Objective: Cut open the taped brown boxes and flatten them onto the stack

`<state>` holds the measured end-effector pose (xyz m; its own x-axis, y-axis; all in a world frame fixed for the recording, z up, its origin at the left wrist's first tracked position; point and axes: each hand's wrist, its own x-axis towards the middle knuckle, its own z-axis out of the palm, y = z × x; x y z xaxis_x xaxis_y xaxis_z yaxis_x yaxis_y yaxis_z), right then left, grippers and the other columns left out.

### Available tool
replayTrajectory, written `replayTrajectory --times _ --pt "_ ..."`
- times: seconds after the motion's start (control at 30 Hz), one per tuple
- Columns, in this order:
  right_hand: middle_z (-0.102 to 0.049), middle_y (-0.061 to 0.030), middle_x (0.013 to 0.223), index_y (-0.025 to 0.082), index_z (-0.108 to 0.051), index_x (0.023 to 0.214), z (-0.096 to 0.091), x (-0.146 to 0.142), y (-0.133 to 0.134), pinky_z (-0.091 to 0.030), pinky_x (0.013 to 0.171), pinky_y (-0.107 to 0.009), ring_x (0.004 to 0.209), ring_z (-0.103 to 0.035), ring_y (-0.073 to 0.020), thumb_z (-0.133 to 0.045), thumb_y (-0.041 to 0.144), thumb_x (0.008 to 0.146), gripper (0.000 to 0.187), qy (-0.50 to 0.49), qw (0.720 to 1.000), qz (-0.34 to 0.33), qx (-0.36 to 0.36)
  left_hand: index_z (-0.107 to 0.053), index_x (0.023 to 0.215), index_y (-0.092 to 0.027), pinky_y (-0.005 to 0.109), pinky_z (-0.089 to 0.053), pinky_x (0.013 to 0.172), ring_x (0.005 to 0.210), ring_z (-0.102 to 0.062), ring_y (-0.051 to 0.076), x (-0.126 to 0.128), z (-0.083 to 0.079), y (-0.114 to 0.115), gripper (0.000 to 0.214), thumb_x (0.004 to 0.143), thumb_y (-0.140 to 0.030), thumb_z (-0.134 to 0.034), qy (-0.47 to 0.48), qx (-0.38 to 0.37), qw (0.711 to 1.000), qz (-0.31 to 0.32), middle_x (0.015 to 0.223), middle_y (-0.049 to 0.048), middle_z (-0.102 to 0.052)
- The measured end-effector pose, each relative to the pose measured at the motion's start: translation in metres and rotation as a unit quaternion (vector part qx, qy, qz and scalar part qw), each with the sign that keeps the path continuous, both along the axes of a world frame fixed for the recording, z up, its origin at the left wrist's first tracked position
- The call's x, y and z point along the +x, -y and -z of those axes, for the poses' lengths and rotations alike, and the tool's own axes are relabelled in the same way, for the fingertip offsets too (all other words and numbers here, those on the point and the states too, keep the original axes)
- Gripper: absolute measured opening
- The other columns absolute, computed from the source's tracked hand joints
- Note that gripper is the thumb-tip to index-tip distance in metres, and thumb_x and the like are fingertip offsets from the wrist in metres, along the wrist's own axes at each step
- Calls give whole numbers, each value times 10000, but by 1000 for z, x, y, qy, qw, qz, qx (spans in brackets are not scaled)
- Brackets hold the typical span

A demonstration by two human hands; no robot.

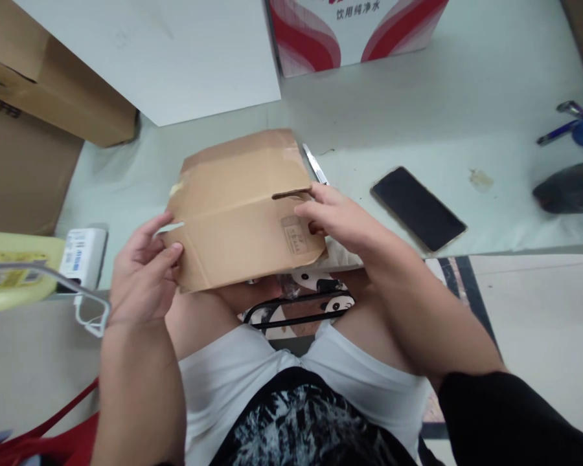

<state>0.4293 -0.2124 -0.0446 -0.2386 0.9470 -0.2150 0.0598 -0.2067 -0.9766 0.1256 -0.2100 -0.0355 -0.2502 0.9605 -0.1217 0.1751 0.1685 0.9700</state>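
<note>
A flattened piece of brown cardboard [233, 249] with a crease across its middle hangs partly over the table's front edge. A small printed stamp marks its lower right part, and a slit runs in from its right side. My left hand [148, 268] pinches the left edge between thumb and fingers. At the right edge, beside the slit, my right hand [335, 213] grips the cardboard, some of its fingertips hidden. Just beyond that hand lies a slim white and silver utility knife [315, 163], partly covered by the cardboard.
A dark phone [418, 208] and a computer mouse [568, 188] lie to the right, near a blue pen [558, 132]. White and red boxes [311, 39] stand behind. Brown cartons [82, 90], a white power adapter [82, 255] and a yellow bottle [19, 268] are at left.
</note>
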Motion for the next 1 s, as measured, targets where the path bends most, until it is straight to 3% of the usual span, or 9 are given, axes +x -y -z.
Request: replayTrajectory --times 0.07,0.17,0.23,0.33,0.47,0.63,0.73,0.87,1.0 --pt "-706 -121 1144 169 -554 1331 -1 3 -2 -567 695 -351 864 -672 -213 -503 439 859 546 34 997 27 -57 -746 1222 -216 199 -361 518 620 -499 110 -1 0 4 764 482 -307 -912 -16 -68 998 10 716 -1 -631" --pt "-700 -120 1124 172 -441 1487 3 2 -2 -566 815 -421 900 -669 -245 -538 454 881 676 217 973 76 1 -744 1266 -209 211 -414 556 684 -544 131 -3 8 6 716 574 -353 -859 -88 -99 991 29 813 29 -680" --pt "-682 -137 1195 192 -514 1436 8 -1 0 -540 903 -469 983 -668 -284 -536 409 890 587 358 930 55 56 -763 1248 -226 239 -478 617 761 -586 158 -8 17 5 631 640 -384 -825 -170 -87 980 60 925 54 -696" --pt "-665 -168 1273 197 -584 1343 15 -7 2 -536 868 -478 1023 -666 -323 -488 378 919 471 448 891 -13 69 -795 1206 -259 386 -592 821 1045 -625 274 -15 33 4 545 689 -431 -801 -287 -37 952 103 1135 111 -625" --pt "-686 -188 1254 174 -489 1457 18 -12 0 -542 818 -475 991 -679 -331 -477 344 923 560 473 879 -38 50 -790 1220 -298 679 -373 1193 1440 -396 463 -10 46 14 574 671 -458 -842 -387 46 913 124 1423 154 -472" --pt "-647 -220 1328 161 -413 1535 20 -15 -1 -546 832 -494 1039 -686 -354 -496 341 926 640 486 873 -31 35 -471 1571 -362 753 -202 1245 1584 -199 501 26 48 53 958 712 -522 -863 -471 83 814 331 1702 117 -318" --pt "-650 -216 1334 166 -446 1507 22 -14 -1 -547 841 -495 1062 -682 -356 -489 354 925 613 484 874 -36 34 -442 1588 -352 726 -290 1225 1577 -286 455 40 55 67 799 854 -360 -757 -515 64 758 394 1703 120 -350" --pt "-696 -180 1272 169 -464 1493 22 -9 -2 -533 873 -512 1072 -674 -360 -459 442 945 611 423 905 -9 34 -462 1581 -320 643 -396 1205 1530 -419 384 30 62 60 625 965 -269 -558 -507 98 771 373 1639 114 -464" --pt "-723 -123 1196 193 -511 1416 21 -4 -5 -511 905 -469 1006 -681 -299 -462 494 963 545 344 935 75 41 -550 1522 -316 571 -409 1232 1489 -491 342 8 50 45 548 974 -301 -555 -443 181 799 364 1558 78 -571"
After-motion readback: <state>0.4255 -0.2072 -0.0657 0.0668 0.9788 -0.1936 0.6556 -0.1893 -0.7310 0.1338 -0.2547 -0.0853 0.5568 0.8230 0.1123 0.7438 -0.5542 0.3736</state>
